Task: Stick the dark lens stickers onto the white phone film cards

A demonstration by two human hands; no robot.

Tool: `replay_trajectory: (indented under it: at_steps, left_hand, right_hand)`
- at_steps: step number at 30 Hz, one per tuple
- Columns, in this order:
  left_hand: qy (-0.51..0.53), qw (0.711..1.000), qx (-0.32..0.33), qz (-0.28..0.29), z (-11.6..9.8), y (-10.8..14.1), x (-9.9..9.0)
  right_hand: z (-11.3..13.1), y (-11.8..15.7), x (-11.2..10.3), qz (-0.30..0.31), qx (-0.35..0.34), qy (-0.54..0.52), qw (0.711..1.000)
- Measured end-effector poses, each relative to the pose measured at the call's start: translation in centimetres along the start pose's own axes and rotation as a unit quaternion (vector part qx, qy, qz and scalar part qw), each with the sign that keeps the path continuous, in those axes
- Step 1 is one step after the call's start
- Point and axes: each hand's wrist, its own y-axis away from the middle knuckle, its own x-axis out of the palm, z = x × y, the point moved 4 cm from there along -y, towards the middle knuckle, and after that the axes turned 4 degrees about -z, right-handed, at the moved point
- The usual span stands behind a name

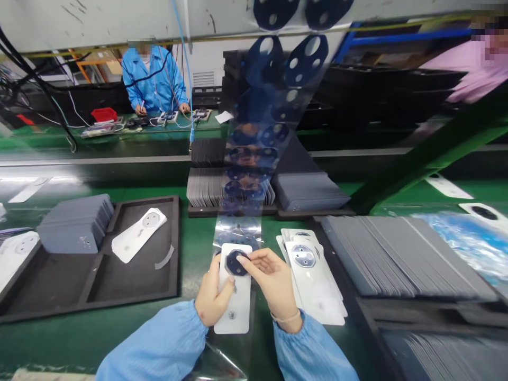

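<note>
live at the green desk [194, 264], blue-jacketed co-worker [153, 76] beyond; left grip [213, 297] pinches a white, round-cornered rectangular panel [240, 297] front and centre, right grip [275, 280] touches its dark-blue round film [233, 264], pinch unclear.

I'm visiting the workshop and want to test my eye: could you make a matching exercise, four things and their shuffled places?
Things
1. The bare left hand
2. The bare right hand
3. The bright red angular container
4. The loose pile of white rounded-corner panels

Places
A. In the background, left of the co-worker in a blue jacket
B. Just right of the right hand
C. Along the left side of the single white rectangular panel
D. At the dark blue round piece

Pairs: 1-C, 2-D, 3-A, 4-B.
</note>
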Motion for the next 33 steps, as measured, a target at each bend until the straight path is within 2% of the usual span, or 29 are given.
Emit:
replay_trajectory:
  at_steps: [11,18,26,33]
  left_hand:
    - [-0.019,1.000,-0.006,-0.014,-0.04,0.07,0.01]
    - [-0.009,1.000,-0.005,-0.023,-0.02,0.15,0.09]
    - [-0.026,1.000,0.002,-0.006,0.06,0.12,0.19]
    - [-0.002,0.999,0.038,0.001,0.19,0.27,0.35]
  right_hand:
    - [-0.66,-0.06,0.08,0.003,0.022,-0.006,1.000]
    - [-0.60,0.02,0.14,-0.001,0.010,0.003,1.000]
    - [-0.51,0.09,0.14,-0.008,0.012,0.000,1.000]
    - [-0.52,0.32,0.41,-0.013,-0.010,0.012,1.000]
